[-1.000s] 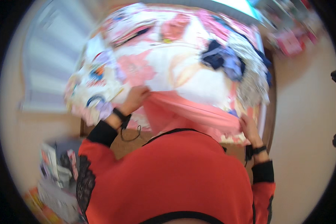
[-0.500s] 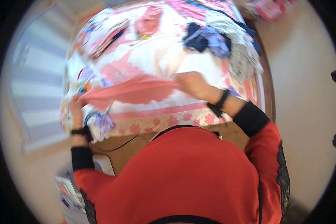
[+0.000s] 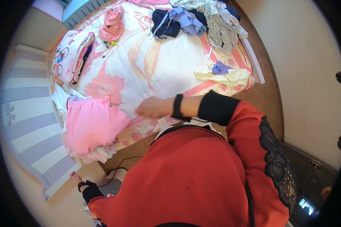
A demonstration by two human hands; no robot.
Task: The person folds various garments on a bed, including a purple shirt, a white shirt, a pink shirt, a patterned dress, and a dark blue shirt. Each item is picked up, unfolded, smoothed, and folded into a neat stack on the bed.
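A pink garment (image 3: 93, 123) is spread over a heap of clothes at the bed's near left corner, its lower part slightly blurred. My right hand (image 3: 154, 107), also smeared by motion, is over the bed just right of the garment and apart from it. Its fingers point left, but whether they are closed is unclear. Low on the left, off the bed's edge, is my left hand (image 3: 76, 177), small in view, with its fingers loosely apart and nothing visible in it. White and lilac clothes (image 3: 60, 97) stick out from behind the pink garment.
On the flowered bed cover (image 3: 132, 64) lie a folded stack (image 3: 70, 56), a salmon cloth item (image 3: 111, 24), dark and blue clothes (image 3: 174, 22), a grey patterned garment (image 3: 221, 32) and a pale yellow garment (image 3: 231, 77). A striped headboard (image 3: 34, 113) stands on the left.
The pink cloth was stretched between both hands; now it lies on the left heap. My left hand has dropped down off the bed, and my right hand has moved left and lower. The view has turned.
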